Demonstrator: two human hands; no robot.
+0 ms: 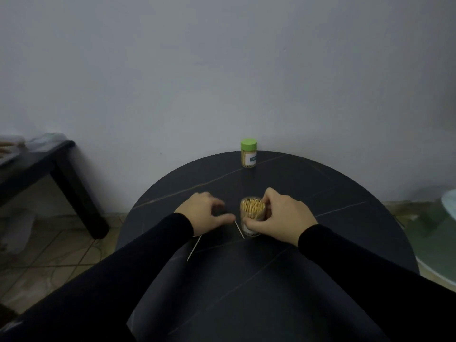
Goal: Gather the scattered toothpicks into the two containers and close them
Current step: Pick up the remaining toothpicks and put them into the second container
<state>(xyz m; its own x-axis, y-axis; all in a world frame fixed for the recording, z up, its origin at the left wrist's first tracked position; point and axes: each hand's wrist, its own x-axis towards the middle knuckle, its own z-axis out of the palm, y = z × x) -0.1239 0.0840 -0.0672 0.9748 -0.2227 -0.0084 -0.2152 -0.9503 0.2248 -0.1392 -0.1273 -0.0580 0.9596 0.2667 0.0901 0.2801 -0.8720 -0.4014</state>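
An open clear container (251,214) packed with toothpicks stands in the middle of the round dark table (320,193). My right hand (281,214) grips it from the right side. My left hand (204,212) hovers just left of it, fingers curled toward the tabletop; whether it holds anything is hidden. One loose toothpick (239,229) lies beside the container's base, and another (194,248) lies nearer me under my left wrist. A second container (249,154) with a green lid on stands at the table's far edge.
A grey wall rises right behind the table. A low black table (37,164) with some blurred items stands to the left on a tiled floor. A pale green rounded object (449,206) sits at the right edge.
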